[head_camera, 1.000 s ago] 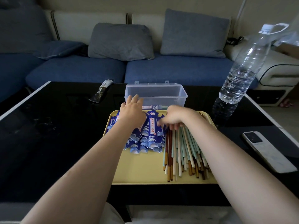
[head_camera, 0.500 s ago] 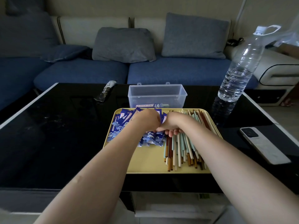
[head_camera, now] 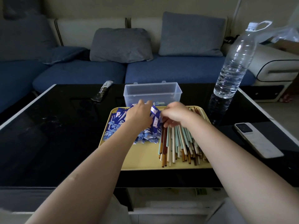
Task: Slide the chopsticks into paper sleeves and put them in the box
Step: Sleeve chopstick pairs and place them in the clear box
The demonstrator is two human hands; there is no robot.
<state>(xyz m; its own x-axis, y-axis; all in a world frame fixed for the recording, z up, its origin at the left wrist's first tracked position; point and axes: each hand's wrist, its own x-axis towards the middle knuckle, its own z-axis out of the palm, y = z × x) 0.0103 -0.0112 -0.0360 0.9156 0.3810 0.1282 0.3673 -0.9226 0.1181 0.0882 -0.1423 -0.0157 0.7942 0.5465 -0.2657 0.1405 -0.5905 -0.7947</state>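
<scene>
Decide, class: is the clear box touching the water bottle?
Apart. The head view shows bare black table between the clear box and the water bottle.

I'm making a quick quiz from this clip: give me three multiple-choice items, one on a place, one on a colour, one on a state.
1. The clear box stands:
A. beyond the tray
B. on the sofa
C. on the phone

2. The tray is:
A. red
B. yellow
C. green

3. The water bottle is:
A. lying flat
B. upright, capped
C. upright, uncapped

Answers:
1 A, it sits on the black table just past the tray's far edge.
2 B, its bare front part is pale yellow.
3 B, it stands right of the tray with a white cap on.
</scene>
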